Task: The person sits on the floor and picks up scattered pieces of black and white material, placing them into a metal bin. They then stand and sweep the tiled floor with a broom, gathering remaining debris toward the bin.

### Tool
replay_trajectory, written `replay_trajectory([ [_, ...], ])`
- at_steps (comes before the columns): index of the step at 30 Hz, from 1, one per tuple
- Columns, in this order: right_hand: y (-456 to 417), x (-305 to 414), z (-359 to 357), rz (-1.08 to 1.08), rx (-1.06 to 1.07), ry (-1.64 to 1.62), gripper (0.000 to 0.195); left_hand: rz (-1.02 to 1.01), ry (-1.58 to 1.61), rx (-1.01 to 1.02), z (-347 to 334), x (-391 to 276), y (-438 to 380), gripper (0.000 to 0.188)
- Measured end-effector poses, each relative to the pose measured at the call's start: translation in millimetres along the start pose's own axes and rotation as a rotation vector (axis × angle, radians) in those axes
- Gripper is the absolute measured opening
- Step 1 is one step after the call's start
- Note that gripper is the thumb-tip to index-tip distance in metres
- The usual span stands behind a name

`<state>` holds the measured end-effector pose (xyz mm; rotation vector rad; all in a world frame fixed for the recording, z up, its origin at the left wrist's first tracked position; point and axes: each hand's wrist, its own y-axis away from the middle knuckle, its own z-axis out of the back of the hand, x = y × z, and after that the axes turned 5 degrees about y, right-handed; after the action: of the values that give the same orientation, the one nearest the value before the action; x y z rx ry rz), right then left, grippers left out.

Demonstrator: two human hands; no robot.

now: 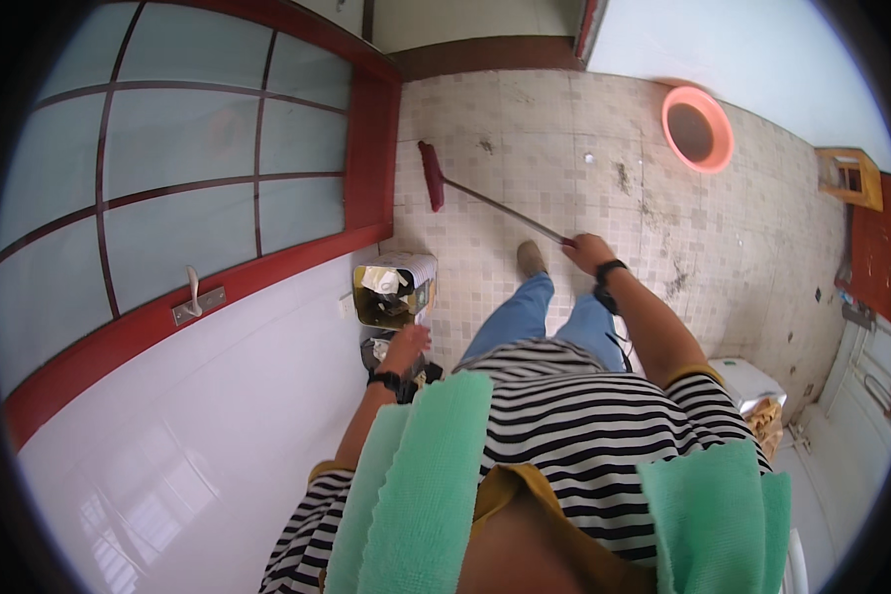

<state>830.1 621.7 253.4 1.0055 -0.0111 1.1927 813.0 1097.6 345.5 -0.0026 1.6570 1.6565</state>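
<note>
My right hand (592, 254) grips the end of a broom's long handle (508, 210). The dark red broom head (432, 177) rests on the tiled floor (534, 111), close to the red door frame. My left hand (410, 349) is beside the wall, just in front of a square bin (422, 288), and no object shows in it. Crumpled white paper (383, 281) and dark rubbish lie inside the bin. Below that hand, partly hidden by it, is a dark plastic bag (376, 350). Dark debris (622, 177) is scattered across the floor to the right of the broom.
A pink basin (725, 141) of murky water stands against the far wall. At the right are a wooden stool (861, 178) and a white box (746, 382) by a brown bag (766, 425). A glazed red door (371, 148) with a lever handle (193, 293) fills the left.
</note>
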Motion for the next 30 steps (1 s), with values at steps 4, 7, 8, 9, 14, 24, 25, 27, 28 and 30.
replay_trajectory([
  [4, -81.8, 119.3, -4.8, -0.057, 0.132, 0.019, 0.039, 0.07, 0.073, -0.041, -3.1, 18.8, 38.3, 0.02],
  [7, -115.9, 168.7, 0.1, -0.142, 0.225, -0.02, 0.038, 0.064, 0.236, -0.069, -7.4, 58.6, 46.2, 0.023],
  [8, -124.5, 172.3, 0.2, -0.144, 0.201, -0.033, 0.038, 0.067, 0.281, -0.088, -11.8, 65.1, 49.1, 0.024],
  [9, -133.4, 166.7, -1.9, -0.156, 0.179, -0.046, 0.039, 0.068, 0.295, -0.068, -15.8, 72.1, 47.6, 0.024],
  [14, -171.8, 128.3, -4.5, -0.15, 0.102, -0.108, 0.042, 0.038, 0.234, 0.039, -27.1, 91.3, 46.2, 0.023],
  [24, -212.2, 101.5, -2.6, -0.02, -0.053, -0.164, 0.048, 0.014, 0.185, 0.044, -33.6, 100.3, 8.7, 0.029],
  [25, -216.5, 102.6, 0.3, -0.017, -0.036, -0.173, 0.048, 0.04, 0.169, 0.047, -34.5, 95.9, 5.4, 0.03],
  [27, -227.1, 105.7, 6.7, -0.034, -0.019, -0.185, 0.048, 0.096, 0.135, 0.058, -36.6, 81.6, 2.4, 0.031],
  [28, -234.5, 109.3, 11.2, -0.053, -0.021, -0.19, 0.048, 0.099, 0.14, 0.054, -39.1, 73.6, 2.5, 0.031],
  [30, -247.0, 115.4, 24.3, -0.096, 0.013, -0.213, 0.047, 0.109, 0.15, 0.037, -43.7, 60.9, 3.7, 0.031],
])
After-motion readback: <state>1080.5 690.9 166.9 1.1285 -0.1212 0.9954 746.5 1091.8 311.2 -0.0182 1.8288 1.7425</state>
